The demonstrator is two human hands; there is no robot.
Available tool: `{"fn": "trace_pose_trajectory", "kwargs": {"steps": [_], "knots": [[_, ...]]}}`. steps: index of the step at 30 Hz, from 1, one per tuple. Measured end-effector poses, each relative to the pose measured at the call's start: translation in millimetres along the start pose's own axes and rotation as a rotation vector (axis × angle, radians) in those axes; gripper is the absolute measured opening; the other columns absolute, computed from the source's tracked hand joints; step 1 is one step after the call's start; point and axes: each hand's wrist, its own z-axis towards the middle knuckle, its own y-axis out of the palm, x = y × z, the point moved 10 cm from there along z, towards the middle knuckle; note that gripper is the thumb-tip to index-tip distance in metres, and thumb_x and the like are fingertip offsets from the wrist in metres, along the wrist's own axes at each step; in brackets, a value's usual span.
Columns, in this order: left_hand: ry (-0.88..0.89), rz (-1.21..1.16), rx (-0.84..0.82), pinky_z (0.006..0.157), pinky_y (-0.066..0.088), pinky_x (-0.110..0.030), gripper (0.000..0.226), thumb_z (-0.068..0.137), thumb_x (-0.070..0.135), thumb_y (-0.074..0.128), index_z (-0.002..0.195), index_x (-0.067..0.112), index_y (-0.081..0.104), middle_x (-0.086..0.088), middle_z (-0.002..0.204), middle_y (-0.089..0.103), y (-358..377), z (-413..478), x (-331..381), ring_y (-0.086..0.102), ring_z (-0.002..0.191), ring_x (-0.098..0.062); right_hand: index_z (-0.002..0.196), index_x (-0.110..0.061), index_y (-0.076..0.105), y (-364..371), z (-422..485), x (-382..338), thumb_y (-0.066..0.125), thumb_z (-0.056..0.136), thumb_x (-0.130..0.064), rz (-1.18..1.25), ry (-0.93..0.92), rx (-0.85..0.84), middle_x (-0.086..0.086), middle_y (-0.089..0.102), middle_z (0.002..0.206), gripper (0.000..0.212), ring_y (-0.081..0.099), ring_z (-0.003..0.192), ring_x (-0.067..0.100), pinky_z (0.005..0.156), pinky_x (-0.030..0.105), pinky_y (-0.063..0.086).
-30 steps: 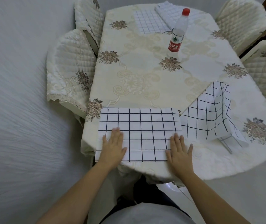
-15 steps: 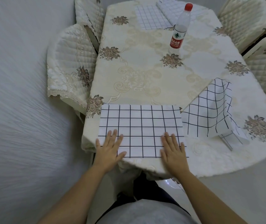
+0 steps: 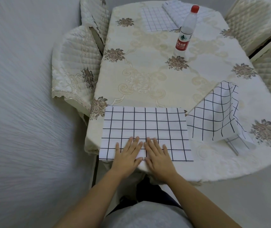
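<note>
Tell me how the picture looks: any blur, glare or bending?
Head view: soft, even light with faint shadows; left hand, right hand and cloth sharp; wide-angle lens bows the table edge and streaks the floor at left; no strong glare on the bottle.

Both bare forearms reach forward from the bottom of the frame and converge, the left hand (image 3: 128,156) and right hand (image 3: 159,157) lying palm down side by side, fingers straight and slightly spread, index fingers nearly touching.
</note>
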Motion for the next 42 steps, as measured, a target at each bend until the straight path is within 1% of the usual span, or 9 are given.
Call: {"fn": "trace_pose_trajectory", "kwargs": {"steps": [6,9,12,14,19,29,34,37,42], "knots": [[-0.081,0.099,-0.089,0.089,0.043,-0.064,0.079,0.086,0.071,0.011,0.145,0.023,0.027,0.001,0.158,0.009,0.8,-10.6,-38.6,0.007,0.145,-0.019,0.146,-0.021,0.015,-3.0,-19.4,58.6,0.008,0.096,-0.051,0.072,0.122,0.031,-0.015,-0.007,0.156,0.059,-0.015,0.142,0.004,0.112,0.042,0.008],[0.002,0.082,-0.188,0.110,0.019,-0.057,0.077,0.089,0.058,0.032,0.149,0.013,0.014,-0.011,0.158,0.000,-7.2,-5.7,-16.4,0.003,0.145,-0.029,0.145,-0.012,0.022,-9.2,-19.5,56.8,0.027,0.087,-0.056,0.097,0.110,-0.012,-0.003,0.012,0.154,0.073,0.000,0.144,0.012,0.110,0.047,0.014],[0.105,0.133,-0.184,0.112,0.014,-0.051,0.063,0.093,0.026,0.044,0.147,0.008,0.017,-0.017,0.156,0.008,-21.0,1.3,15.2,0.005,0.144,-0.031,0.129,-0.006,0.047,-17.2,-15.7,41.9,0.041,0.071,-0.055,-0.002,0.059,-0.046,0.016,0.050,0.137,0.077,0.047,0.126,0.032,0.097,0.048,0.037],[0.167,0.179,-0.223,0.111,0.014,-0.054,0.064,0.092,0.015,0.043,0.147,0.009,0.011,-0.016,0.156,0.002,-13.0,2.7,30.7,0.000,0.144,-0.033,0.120,-0.009,0.047,-21.1,-10.9,30.2,0.053,0.063,-0.046,-0.006,-0.011,-0.027,0.016,0.061,0.124,0.068,0.059,0.114,0.033,0.085,0.048,0.053],[0.159,0.282,-0.273,0.109,0.019,-0.059,0.080,0.090,0.012,0.053,0.148,0.012,-0.002,-0.016,0.156,-0.011,-7.5,4.4,41.5,-0.006,0.143,-0.035,0.103,-0.007,0.060,-33.9,-0.7,-4.4,0.066,0.057,-0.017,-0.036,-0.234,0.034,0.011,0.067,0.104,0.048,0.067,0.093,0.029,0.067,0.034,0.058],[0.099,0.254,-0.298,0.113,0.016,-0.051,0.086,0.087,0.015,0.056,0.148,0.012,-0.004,-0.012,0.156,-0.014,-19.8,6.7,23.0,-0.008,0.145,-0.027,0.096,-0.007,0.064,-35.6,17.8,-4.7,0.088,0.026,-0.011,-0.132,-0.122,-0.117,0.009,0.063,0.082,0.074,0.061,0.066,0.022,0.041,0.026,0.049],[0.010,0.165,-0.162,0.100,0.033,-0.038,0.041,0.087,0.005,0.045,0.128,0.010,0.042,-0.010,0.138,0.044,-50.7,21.0,12.1,0.044,0.126,-0.027,0.110,-0.004,0.052,-55.5,41.4,-5.4,0.047,0.087,-0.012,-0.012,-0.034,-0.205,0.014,0.055,0.111,0.025,0.053,0.101,0.031,0.072,0.034,0.041],[-0.039,0.217,-0.086,0.086,0.038,-0.036,0.028,0.085,0.001,0.041,0.107,0.009,0.056,-0.008,0.111,0.061,-84.9,35.9,3.5,0.058,0.102,-0.030,0.119,-0.007,0.052,-64.3,58.4,-0.7,0.045,0.091,-0.021,0.085,-0.002,-0.271,0.014,0.059,0.116,0.032,0.054,0.106,0.031,0.082,0.037,0.044],[-0.136,0.225,0.008,0.083,0.034,-0.035,0.028,0.085,0.000,0.041,0.104,0.012,0.058,-0.006,0.108,0.061,-142.9,63.8,-13.1,0.059,0.099,-0.029,0.111,-0.011,0.060,-122.8,92.8,11.5,0.046,0.093,-0.020,0.241,-0.021,-0.098,0.012,0.066,0.107,0.024,0.058,0.101,0.030,0.077,0.034,0.044]]}}
